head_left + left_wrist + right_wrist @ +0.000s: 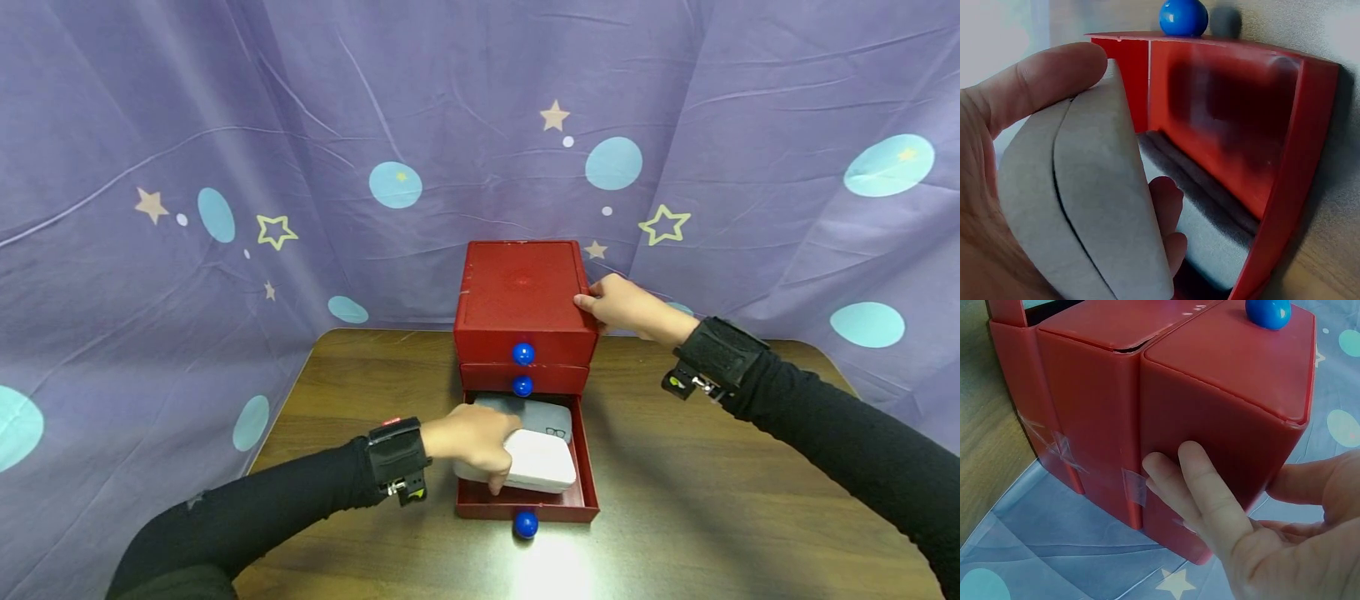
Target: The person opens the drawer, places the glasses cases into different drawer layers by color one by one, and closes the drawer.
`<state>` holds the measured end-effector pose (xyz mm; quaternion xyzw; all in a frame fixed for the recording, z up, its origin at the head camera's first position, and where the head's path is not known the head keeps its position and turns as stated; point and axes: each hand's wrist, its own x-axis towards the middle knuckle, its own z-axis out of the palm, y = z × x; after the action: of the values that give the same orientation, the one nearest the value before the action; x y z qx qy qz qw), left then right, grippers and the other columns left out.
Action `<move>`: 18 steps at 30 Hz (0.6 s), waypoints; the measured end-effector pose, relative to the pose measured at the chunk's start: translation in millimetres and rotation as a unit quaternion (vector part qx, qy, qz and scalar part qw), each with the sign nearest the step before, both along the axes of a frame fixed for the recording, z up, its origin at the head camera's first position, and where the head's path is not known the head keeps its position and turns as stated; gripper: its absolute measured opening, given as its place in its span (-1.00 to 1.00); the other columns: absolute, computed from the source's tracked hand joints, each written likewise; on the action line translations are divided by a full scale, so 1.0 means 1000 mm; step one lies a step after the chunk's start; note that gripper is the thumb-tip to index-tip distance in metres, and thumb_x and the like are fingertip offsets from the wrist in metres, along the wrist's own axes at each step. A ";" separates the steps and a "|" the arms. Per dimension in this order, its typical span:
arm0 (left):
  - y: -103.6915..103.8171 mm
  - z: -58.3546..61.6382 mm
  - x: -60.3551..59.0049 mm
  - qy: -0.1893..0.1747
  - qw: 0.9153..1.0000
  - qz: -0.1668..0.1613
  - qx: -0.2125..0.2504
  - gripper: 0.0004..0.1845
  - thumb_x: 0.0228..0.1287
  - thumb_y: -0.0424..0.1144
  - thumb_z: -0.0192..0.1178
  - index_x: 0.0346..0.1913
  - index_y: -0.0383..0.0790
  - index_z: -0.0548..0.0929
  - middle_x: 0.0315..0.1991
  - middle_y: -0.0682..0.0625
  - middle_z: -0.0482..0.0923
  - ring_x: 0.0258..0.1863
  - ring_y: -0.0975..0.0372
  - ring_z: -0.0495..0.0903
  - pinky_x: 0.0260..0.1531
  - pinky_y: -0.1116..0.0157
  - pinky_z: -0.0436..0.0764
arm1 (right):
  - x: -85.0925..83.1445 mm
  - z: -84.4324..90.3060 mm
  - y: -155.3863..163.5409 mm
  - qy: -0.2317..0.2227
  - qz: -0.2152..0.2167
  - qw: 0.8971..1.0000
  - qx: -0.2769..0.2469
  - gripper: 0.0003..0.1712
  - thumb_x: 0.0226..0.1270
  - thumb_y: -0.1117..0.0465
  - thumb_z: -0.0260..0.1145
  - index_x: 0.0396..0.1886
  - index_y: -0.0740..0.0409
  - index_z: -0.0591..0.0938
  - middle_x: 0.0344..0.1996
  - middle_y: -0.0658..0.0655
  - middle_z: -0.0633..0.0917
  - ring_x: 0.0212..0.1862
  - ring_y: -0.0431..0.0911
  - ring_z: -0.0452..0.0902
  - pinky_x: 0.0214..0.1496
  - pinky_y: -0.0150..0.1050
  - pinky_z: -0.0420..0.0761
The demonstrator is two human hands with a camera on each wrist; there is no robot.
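Note:
My left hand (478, 440) grips a white, hard-looking glasses case (543, 462), its thumb on one side and fingers on the other. In the left wrist view a dark seam runs along the white case. The case overlaps the pulled-out bottom drawer (592, 500) of a red drawer cabinet (521, 287). Behind it in that drawer lies a grey glasses case (555, 419) with a small glasses drawing. My right hand (622, 307) rests on the cabinet's upper right edge, thumb on top. In the right wrist view its straight fingers (1207, 478) press against the side wall.
Blue ball knobs (523, 354) mark the drawer fronts; the upper two drawers are closed. The bottom drawer's knob (526, 524) sticks out towards me over the wooden table (697, 483). A purple patterned cloth (480, 125) hangs right behind the cabinet.

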<state>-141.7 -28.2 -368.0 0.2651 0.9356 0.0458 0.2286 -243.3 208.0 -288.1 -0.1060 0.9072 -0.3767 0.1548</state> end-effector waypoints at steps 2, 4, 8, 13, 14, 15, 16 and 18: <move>0.003 -0.002 -0.001 -0.002 1.000 -0.001 -0.003 -0.39 -0.35 -0.05 0.56 -0.04 0.06 0.65 -0.17 0.17 0.72 -0.18 0.30 0.64 -0.28 0.22 0.58 | 0.000 0.000 0.000 0.000 -0.001 1.000 0.002 -0.50 0.65 0.19 0.02 0.18 0.63 0.50 -0.18 0.33 0.73 -0.26 -0.18 0.66 -0.13 -0.18 0.77; 0.005 -0.004 -0.002 -0.004 1.000 -0.002 -0.005 -0.40 -0.35 -0.06 0.57 -0.06 0.05 0.65 -0.18 0.17 0.72 -0.20 0.31 0.63 -0.27 0.23 0.58 | 0.000 0.000 0.000 0.003 -0.001 1.000 0.004 -0.51 0.65 0.19 0.02 0.16 0.63 0.51 -0.20 0.31 0.73 -0.27 -0.19 0.65 -0.13 -0.19 0.77; 0.007 -0.009 -0.005 -0.010 1.000 -0.006 -0.012 -0.36 -0.35 -0.08 0.59 -0.03 0.02 0.64 -0.14 0.15 0.73 -0.16 0.30 0.65 -0.21 0.24 0.61 | 0.001 0.000 -0.001 0.005 0.001 1.000 0.005 -0.51 0.65 0.19 0.01 0.15 0.62 0.51 -0.19 0.33 0.72 -0.27 -0.17 0.65 -0.12 -0.18 0.77; 0.009 -0.014 -0.010 -0.025 0.999 -0.018 -0.017 -0.32 -0.31 -0.10 0.60 0.05 -0.01 0.63 -0.06 0.11 0.73 -0.11 0.31 0.65 -0.16 0.25 0.63 | 0.002 -0.001 -0.001 0.008 0.004 1.000 0.004 -0.50 0.65 0.20 0.01 0.20 0.64 0.48 -0.11 0.43 0.72 -0.20 -0.11 0.69 -0.09 -0.13 0.77; 0.009 -0.014 -0.011 -0.029 0.999 -0.020 -0.017 -0.32 -0.31 -0.11 0.59 0.04 -0.02 0.62 -0.07 0.12 0.73 -0.12 0.32 0.64 -0.16 0.25 0.62 | 0.001 -0.001 -0.001 0.009 0.003 1.000 0.005 -0.49 0.65 0.20 0.02 0.20 0.64 0.48 -0.10 0.43 0.72 -0.20 -0.11 0.69 -0.10 -0.14 0.77; 0.010 -0.014 -0.012 -0.032 0.999 -0.023 -0.017 -0.34 -0.30 -0.11 0.59 0.03 -0.02 0.62 -0.09 0.13 0.72 -0.14 0.33 0.63 -0.18 0.26 0.62 | 0.001 -0.002 -0.001 0.009 0.003 1.000 0.005 -0.50 0.65 0.20 0.01 0.19 0.64 0.49 -0.11 0.42 0.72 -0.21 -0.12 0.68 -0.10 -0.14 0.77; 0.010 -0.014 -0.013 -0.035 0.999 -0.026 -0.016 -0.36 -0.30 -0.12 0.59 0.01 -0.03 0.62 -0.12 0.14 0.71 -0.17 0.33 0.62 -0.20 0.28 0.61 | 0.001 -0.002 -0.001 0.008 0.002 1.000 0.004 -0.50 0.65 0.20 0.01 0.19 0.63 0.49 -0.12 0.41 0.73 -0.22 -0.13 0.68 -0.10 -0.14 0.77; 0.011 -0.014 -0.014 -0.040 0.999 -0.031 -0.016 -0.39 -0.29 -0.15 0.59 -0.03 -0.03 0.62 -0.18 0.15 0.68 -0.22 0.35 0.59 -0.23 0.31 0.60 | 0.001 -0.002 -0.001 0.008 0.002 1.000 0.004 -0.50 0.65 0.20 0.01 0.18 0.63 0.50 -0.14 0.39 0.73 -0.24 -0.15 0.68 -0.11 -0.15 0.77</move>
<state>-156.2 -17.5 -381.5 0.2884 0.9175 0.0348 0.2715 -242.6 207.5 -290.0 -0.1101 0.9097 -0.3718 0.1485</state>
